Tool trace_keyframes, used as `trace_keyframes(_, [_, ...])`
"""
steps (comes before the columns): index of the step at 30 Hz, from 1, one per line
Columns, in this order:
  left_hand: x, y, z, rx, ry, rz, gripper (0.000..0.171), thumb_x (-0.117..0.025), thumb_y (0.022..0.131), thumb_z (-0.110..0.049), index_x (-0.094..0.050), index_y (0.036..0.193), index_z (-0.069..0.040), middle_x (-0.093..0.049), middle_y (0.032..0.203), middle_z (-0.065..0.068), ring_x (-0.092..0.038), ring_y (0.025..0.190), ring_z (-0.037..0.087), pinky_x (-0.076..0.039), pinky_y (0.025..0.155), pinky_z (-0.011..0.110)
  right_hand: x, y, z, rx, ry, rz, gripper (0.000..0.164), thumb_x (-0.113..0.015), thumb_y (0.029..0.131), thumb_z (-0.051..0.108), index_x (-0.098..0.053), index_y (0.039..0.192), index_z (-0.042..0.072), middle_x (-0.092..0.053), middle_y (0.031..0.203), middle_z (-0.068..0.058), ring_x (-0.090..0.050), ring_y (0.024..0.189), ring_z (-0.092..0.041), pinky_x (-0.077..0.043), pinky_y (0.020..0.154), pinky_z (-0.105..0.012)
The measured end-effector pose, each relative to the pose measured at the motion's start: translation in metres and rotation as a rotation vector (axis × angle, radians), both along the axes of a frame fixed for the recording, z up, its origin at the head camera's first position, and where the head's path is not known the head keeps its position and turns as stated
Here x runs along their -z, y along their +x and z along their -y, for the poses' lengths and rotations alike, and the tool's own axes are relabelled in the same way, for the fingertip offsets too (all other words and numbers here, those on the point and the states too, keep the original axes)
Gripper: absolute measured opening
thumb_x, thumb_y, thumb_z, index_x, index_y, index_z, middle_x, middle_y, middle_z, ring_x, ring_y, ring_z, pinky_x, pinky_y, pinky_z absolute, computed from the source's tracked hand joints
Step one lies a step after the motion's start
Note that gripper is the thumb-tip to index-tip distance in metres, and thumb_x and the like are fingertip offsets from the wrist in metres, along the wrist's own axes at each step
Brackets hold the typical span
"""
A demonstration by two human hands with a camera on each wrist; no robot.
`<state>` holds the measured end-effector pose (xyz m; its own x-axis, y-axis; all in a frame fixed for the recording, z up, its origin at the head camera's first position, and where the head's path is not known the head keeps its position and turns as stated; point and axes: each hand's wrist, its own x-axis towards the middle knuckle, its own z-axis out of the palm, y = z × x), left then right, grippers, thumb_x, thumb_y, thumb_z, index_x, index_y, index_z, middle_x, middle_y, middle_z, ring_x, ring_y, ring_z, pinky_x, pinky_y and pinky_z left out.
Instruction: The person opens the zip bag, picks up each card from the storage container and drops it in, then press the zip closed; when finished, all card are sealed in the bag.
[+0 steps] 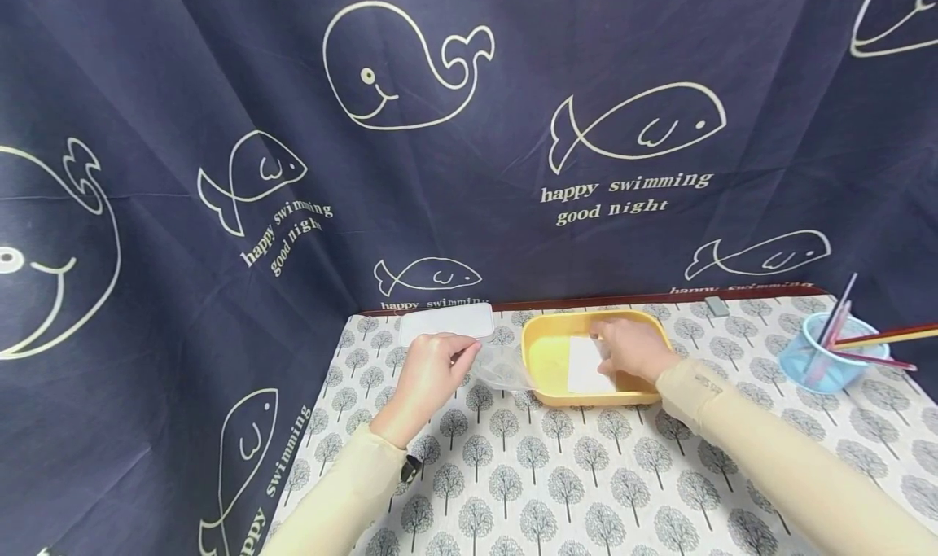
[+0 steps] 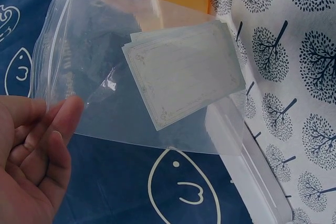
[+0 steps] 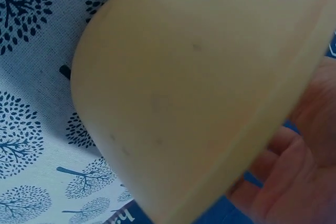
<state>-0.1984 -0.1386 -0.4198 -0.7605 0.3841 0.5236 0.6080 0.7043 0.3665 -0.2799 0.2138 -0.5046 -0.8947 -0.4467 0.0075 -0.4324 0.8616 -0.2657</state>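
Note:
My left hand [image 1: 432, 381] pinches the zip edge of a clear zip bag [image 2: 105, 114] between thumb and fingers. Inside the bag, several pale cards with printed decorative borders [image 2: 184, 77] lie stacked slightly askew, as the left wrist view shows. My right hand [image 1: 633, 348] reaches over the right side of a yellow plastic basin [image 1: 545, 361], thumb and fingers apart above its inside. A white paper or card [image 1: 586, 369] lies in the basin beside those fingers. The right wrist view shows mostly the basin's outer wall [image 3: 184, 87], which hides the fingertips.
A white flat lid or tray [image 1: 450, 321] lies at the back left of the table. On the right stands a blue cup [image 1: 824, 365] with pens and sticks leaning out. A small grey block [image 1: 716, 306] sits near the back edge, before a dark blue curtain [image 1: 513, 214].

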Motion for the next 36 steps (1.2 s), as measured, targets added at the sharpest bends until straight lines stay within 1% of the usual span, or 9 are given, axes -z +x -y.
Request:
trace_keyframes(2, [0.0, 0.0, 0.0, 0.002, 0.002, 0.0, 0.01, -0.074, 0.099, -0.013, -0.083, 0.098, -0.009, -0.079, 0.089, 0.005, -0.07, 0.07, 0.008, -0.058, 0.066, 0.021, 0.0, -0.002, -0.003, -0.001, -0.013, -0.027, 0.05, -0.096, 0.072, 0.02, -0.071, 0.111, 0.003, -0.069, 0.079, 0.005, -0.067, 0.074, -0.018, -0.059, 0.075, -0.045])
trace_keyframes(5, [0.0, 0.0, 0.001, 0.004, 0.002, 0.0, 0.01, -0.073, 0.099, -0.013, -0.083, 0.098, -0.009, -0.079, 0.09, 0.005, -0.072, 0.072, 0.009, -0.059, 0.068, 0.022, -0.002, -0.002, -0.006, -0.004, -0.019, -0.074, 0.025, -0.092, 0.077, 0.016, -0.072, 0.09, 0.01, -0.067, 0.074, 0.007, -0.064, 0.069, -0.016, -0.057, 0.068, -0.044])
trace_keyframes(6, [0.0, 0.0, 0.001, 0.004, 0.002, 0.002, 0.01, -0.074, 0.099, -0.013, -0.083, 0.098, -0.009, -0.079, 0.09, 0.005, -0.072, 0.073, 0.009, -0.059, 0.068, 0.022, -0.003, -0.002, -0.007, -0.008, -0.022, -0.09, 0.021, -0.09, 0.079, 0.015, -0.071, 0.084, 0.013, -0.066, 0.073, 0.008, -0.062, 0.068, -0.015, -0.056, 0.067, -0.043])
trace_keyframes(9, [0.001, 0.0, 0.001, 0.006, 0.003, 0.01, 0.01, -0.073, 0.099, -0.013, -0.083, 0.099, -0.009, -0.079, 0.092, 0.005, -0.073, 0.074, 0.009, -0.06, 0.069, 0.022, -0.009, 0.001, -0.009, -0.011, -0.043, -0.125, 0.023, -0.086, 0.082, 0.011, -0.065, 0.074, 0.018, -0.06, 0.069, 0.008, -0.055, 0.065, -0.015, -0.052, 0.064, -0.043])
trace_keyframes(15, [0.002, -0.001, 0.001, 0.004, 0.011, 0.006, 0.01, -0.074, 0.099, -0.014, -0.083, 0.099, -0.009, -0.079, 0.09, 0.004, -0.071, 0.071, 0.008, -0.058, 0.067, 0.02, -0.022, 0.01, -0.012, -0.007, -0.092, -0.126, 0.006, -0.082, 0.087, 0.01, -0.077, 0.088, 0.011, -0.072, 0.083, 0.001, -0.067, 0.076, -0.021, -0.057, 0.073, -0.048])
trace_keyframes(20, [0.001, -0.001, 0.001, 0.0, 0.01, -0.002, 0.009, -0.074, 0.098, -0.013, -0.083, 0.096, -0.01, -0.078, 0.086, 0.003, -0.068, 0.066, 0.005, -0.057, 0.064, 0.019, -0.032, 0.013, -0.016, 0.012, -0.145, -0.103, 0.004, -0.082, 0.089, 0.012, -0.079, 0.089, 0.009, -0.075, 0.089, -0.001, -0.069, 0.081, -0.022, -0.057, 0.077, -0.05])
trace_keyframes(25, [0.001, -0.001, 0.002, -0.005, 0.012, 0.008, 0.009, -0.074, 0.098, -0.013, -0.083, 0.097, -0.01, -0.079, 0.089, 0.004, -0.07, 0.069, 0.006, -0.058, 0.066, 0.019, -0.044, 0.017, -0.02, 0.004, -0.213, -0.092, 0.004, -0.08, 0.09, 0.01, -0.077, 0.087, 0.01, -0.075, 0.09, -0.001, -0.07, 0.084, -0.023, -0.057, 0.082, -0.051])
trace_keyframes(31, [0.001, -0.001, 0.003, -0.004, 0.006, 0.008, 0.01, -0.073, 0.099, -0.013, -0.082, 0.096, -0.01, -0.079, 0.087, 0.004, -0.069, 0.067, 0.005, -0.057, 0.064, 0.018, -0.056, 0.024, -0.022, 0.032, -0.226, -0.08, 0.004, -0.076, 0.091, 0.012, -0.076, 0.087, 0.012, -0.072, 0.086, 0.003, -0.063, 0.079, -0.018, -0.055, 0.078, -0.047])
trace_keyframes(36, [0.001, -0.002, 0.004, 0.003, 0.012, 0.01, 0.011, -0.073, 0.099, -0.013, -0.082, 0.096, -0.01, -0.078, 0.087, 0.004, -0.068, 0.067, 0.005, -0.057, 0.064, 0.017, -0.064, 0.032, -0.02, 0.024, -0.238, -0.151, 0.004, -0.074, 0.09, 0.014, -0.074, 0.087, 0.012, -0.067, 0.082, 0.005, -0.059, 0.074, -0.017, -0.051, 0.07, -0.039])
